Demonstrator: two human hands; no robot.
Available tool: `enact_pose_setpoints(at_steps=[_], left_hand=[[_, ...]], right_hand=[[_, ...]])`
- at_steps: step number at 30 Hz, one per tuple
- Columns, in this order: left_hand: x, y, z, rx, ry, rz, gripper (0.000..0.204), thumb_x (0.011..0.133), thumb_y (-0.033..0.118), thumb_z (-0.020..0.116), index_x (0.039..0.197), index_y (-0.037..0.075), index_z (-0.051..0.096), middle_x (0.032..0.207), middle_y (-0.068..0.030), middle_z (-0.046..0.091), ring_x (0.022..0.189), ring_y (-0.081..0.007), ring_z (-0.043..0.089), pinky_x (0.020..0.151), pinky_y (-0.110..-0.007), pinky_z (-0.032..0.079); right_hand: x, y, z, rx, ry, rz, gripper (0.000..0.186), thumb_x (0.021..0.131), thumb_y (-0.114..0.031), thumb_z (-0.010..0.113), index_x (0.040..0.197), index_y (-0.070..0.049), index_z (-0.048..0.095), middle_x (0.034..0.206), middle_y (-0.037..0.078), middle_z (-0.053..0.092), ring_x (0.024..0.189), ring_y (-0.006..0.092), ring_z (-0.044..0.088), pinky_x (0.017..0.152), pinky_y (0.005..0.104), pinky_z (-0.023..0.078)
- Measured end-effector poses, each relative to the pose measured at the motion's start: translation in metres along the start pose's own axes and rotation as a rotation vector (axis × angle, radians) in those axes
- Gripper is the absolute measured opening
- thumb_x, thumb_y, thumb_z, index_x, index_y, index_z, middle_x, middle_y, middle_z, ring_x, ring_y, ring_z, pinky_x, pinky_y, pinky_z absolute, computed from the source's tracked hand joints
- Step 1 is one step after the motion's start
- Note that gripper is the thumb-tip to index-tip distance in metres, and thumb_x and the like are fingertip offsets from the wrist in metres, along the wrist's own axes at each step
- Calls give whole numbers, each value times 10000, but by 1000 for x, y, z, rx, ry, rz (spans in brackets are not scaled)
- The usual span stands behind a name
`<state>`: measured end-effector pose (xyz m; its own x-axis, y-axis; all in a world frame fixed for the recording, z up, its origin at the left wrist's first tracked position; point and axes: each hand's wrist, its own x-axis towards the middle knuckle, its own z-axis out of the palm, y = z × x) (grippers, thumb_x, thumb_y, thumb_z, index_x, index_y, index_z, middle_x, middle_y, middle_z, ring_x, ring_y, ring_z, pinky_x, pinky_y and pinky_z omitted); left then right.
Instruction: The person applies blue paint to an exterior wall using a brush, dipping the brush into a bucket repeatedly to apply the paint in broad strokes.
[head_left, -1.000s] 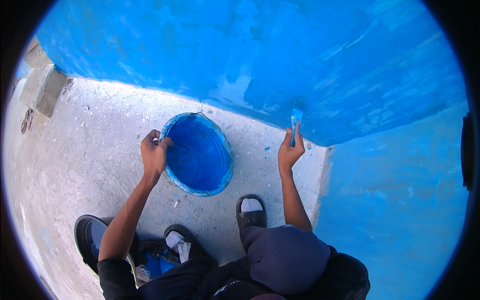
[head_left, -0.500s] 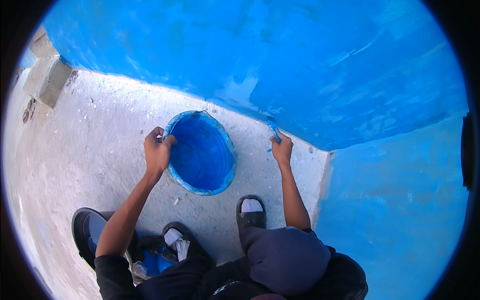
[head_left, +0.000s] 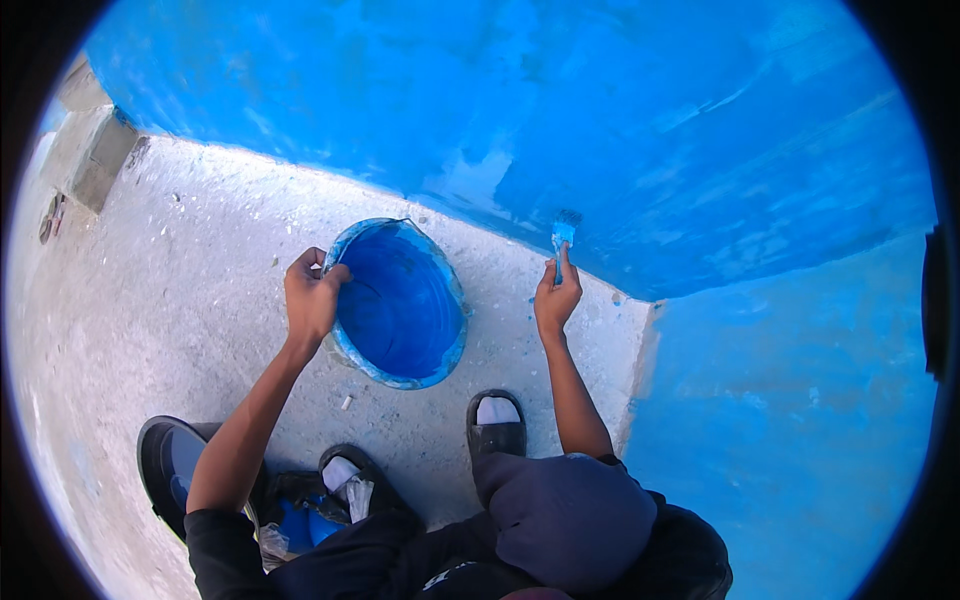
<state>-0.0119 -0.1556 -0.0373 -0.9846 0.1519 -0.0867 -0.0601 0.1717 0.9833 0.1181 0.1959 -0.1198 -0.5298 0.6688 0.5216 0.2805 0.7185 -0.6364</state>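
My left hand (head_left: 313, 297) is closed on the near-left rim of a round bucket (head_left: 458, 352), its thumb over the inner edge. Blue paint coats the bucket's inside, and its rim is crusted with dried paint; the bucket is tipped toward me. In my right hand (head_left: 557, 297) is a paintbrush (head_left: 563, 236), gripped by its blue-smeared handle. The brush's dark bristles point away from me, at the lower part of the blue wall (head_left: 640, 120). Whether the bristles touch the wall, I cannot tell. A paler patch (head_left: 470, 178) shows on the wall left of the brush.
A dark bucket (head_left: 160, 465) with greyish contents stands by my left forearm. Beside my left sandal (head_left: 385, 490) lie plastic bags (head_left: 275, 545). A second blue wall (head_left: 770, 400) meets the first at right. Concrete blocks (head_left: 95, 160) sit far left on the pale, speckled floor (head_left: 180, 300).
The paintbrush has swung more upright and its bristles now show fully against the wall. My right hand has shifted slightly left and toward me. My left hand keeps its hold on the bucket.
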Motion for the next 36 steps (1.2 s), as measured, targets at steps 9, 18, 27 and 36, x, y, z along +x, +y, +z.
enact_pose_setpoints(at_steps=[9, 18, 27, 36], left_hand=[[-1, -7, 2, 10, 19, 2, 152, 714, 102, 668, 707, 48, 526, 542, -3, 506, 485, -69, 398, 458, -271, 292], [-2, -1, 1, 44, 10, -3, 145, 719, 102, 668, 709, 42, 537, 568, -30, 568, 494, -75, 440, 463, -270, 314], [1, 3, 5, -34, 20, -28, 136, 720, 98, 664, 709, 48, 538, 572, -35, 578, 495, -73, 454, 464, -264, 323], [-2, -1, 5, 32, 18, -23, 164, 713, 99, 664, 684, 50, 511, 536, -15, 512, 488, -69, 417, 455, -278, 309]], right_hand=[[-11, 22, 11, -68, -508, 274, 390, 881, -96, 602, 1266, -42, 630, 883, 162, 729, 841, 306, 710, 777, 390, 531], [19, -48, -31, -34, -107, 39, 404, 928, -57, 571, 1332, -52, 587, 869, 121, 699, 730, 215, 630, 618, 368, 453], [-2, -11, 7, -151, -91, -72, 417, 943, -64, 556, 1360, -51, 561, 853, 144, 634, 720, 271, 626, 595, 401, 469], [-1, 17, 19, -127, -487, 268, 409, 881, -82, 573, 1283, -128, 634, 916, 170, 721, 876, 328, 697, 790, 423, 532]])
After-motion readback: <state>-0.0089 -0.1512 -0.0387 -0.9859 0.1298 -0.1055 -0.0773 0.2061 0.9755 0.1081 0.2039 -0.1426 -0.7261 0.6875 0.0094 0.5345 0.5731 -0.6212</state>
